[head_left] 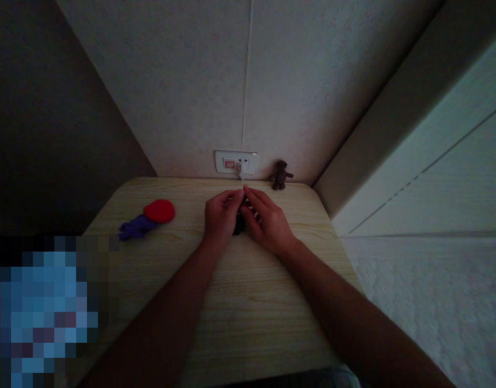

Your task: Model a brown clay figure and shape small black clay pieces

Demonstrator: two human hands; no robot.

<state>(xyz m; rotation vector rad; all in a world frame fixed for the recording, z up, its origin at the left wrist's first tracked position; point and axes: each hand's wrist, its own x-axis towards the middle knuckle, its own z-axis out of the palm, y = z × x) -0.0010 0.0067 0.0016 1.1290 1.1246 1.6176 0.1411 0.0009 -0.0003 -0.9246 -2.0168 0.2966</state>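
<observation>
Over the middle of the wooden tabletop [239, 302], my left hand [222, 218] and my right hand [270, 220] meet at the fingertips. Both are closed, with fingers and thumbs bent around something small and dark that the fingers mostly cover. A black piece [239, 225] shows between the palms, just below the fingers. Whether it is part of what I hold or lies on the table, I cannot tell.
A dark brown bear-shaped figure [280, 175] stands at the back against the wall. To the left lie a flat red oval piece [159, 210] and a crumpled-looking purple piece [137, 227], touching. A wall socket [250, 163] with a white plug is behind. A pale panel [425, 161] rises at right.
</observation>
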